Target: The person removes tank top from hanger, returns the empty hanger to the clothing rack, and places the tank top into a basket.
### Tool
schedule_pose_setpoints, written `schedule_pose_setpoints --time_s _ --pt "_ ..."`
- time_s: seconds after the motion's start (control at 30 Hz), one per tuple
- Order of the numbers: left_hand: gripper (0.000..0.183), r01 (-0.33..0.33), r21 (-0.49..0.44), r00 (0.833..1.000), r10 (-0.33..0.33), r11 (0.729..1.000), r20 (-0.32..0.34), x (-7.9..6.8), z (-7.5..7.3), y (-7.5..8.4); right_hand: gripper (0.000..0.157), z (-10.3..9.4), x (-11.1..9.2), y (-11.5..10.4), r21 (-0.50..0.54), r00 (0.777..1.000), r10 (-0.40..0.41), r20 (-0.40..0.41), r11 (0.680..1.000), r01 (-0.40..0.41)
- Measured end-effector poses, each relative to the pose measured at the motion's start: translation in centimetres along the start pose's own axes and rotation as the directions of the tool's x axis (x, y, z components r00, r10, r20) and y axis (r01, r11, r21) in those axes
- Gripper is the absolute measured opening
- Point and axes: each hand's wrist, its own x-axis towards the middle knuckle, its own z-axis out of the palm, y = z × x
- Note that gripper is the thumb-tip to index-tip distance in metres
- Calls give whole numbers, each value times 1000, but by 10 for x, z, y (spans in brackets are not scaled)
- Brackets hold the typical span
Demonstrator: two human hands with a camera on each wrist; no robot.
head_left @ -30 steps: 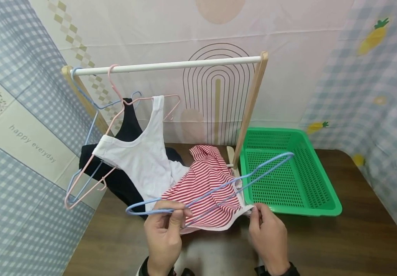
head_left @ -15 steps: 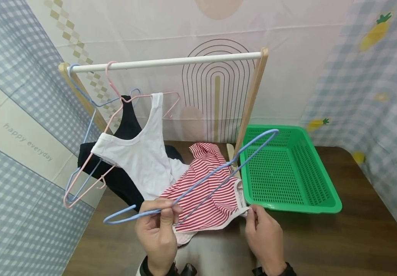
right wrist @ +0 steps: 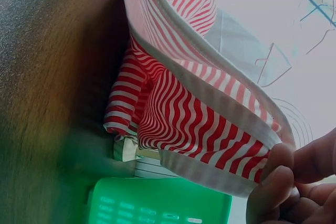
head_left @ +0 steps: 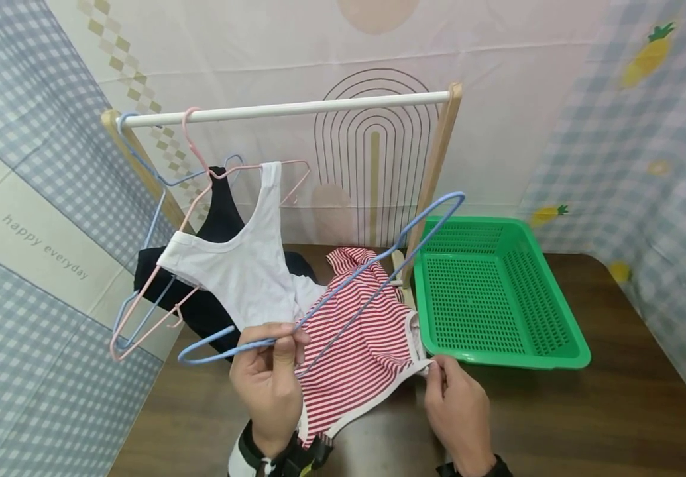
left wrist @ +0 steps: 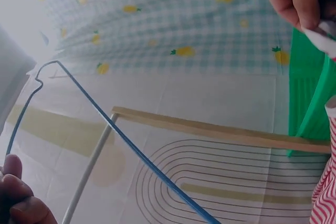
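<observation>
A blue clothes hanger (head_left: 354,310) is gripped near one end by my left hand (head_left: 268,387), its far end slanting up to the right over the green basket's corner. Beneath it spreads a red-and-white striped garment (head_left: 357,361) with white trim. My right hand (head_left: 458,411) pinches the garment's white edge between thumb and fingers. In the right wrist view the striped cloth (right wrist: 194,114) stretches from those fingertips, and its trimmed opening gapes. The left wrist view shows the blue hanger (left wrist: 139,153) rising from my left hand (left wrist: 23,195).
A rack with a white bar (head_left: 319,106) stands behind. On its left, a white tank top (head_left: 241,271) hangs from a pink hanger (head_left: 199,156), before a black garment (head_left: 223,205) and another blue hanger (head_left: 140,159). A green basket (head_left: 557,305) sits on the right.
The held blue hanger has tilted, its far end rising and moving left. My left hand has shifted slightly left, and the garment's near edge now hangs lower beside that wrist. My right hand keeps its pinch.
</observation>
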Motion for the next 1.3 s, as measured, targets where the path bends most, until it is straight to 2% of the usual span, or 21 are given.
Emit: schedule_pose_setpoints --time_s 0.13,0.37,0.53,0.7,1.07,1.3 --pt "6 21 72 1000 -22 997 19 9 3 -4 24 0 0 2 4 1000 7 11 1000 -7" --pt "8 13 191 1000 -18 981 25 21 10 -7 24 -2 2 6 21 1000 -7 -8 1000 7" --pt "10 3 269 999 -13 963 34 30 12 -11 29 -5 2 9 17 999 19 35 1000 -20" --pt "11 19 344 1000 -25 939 12 40 13 -23 30 -8 4 10 28 998 22 51 999 -23" --pt "23 88 406 996 -92 909 -10 54 23 -46 27 -9 6 13 31 1000 6 29 999 -7" --pt "28 52 438 997 -70 897 25 70 33 -55 28 -10 7 14 30 999 17 34 999 -18"
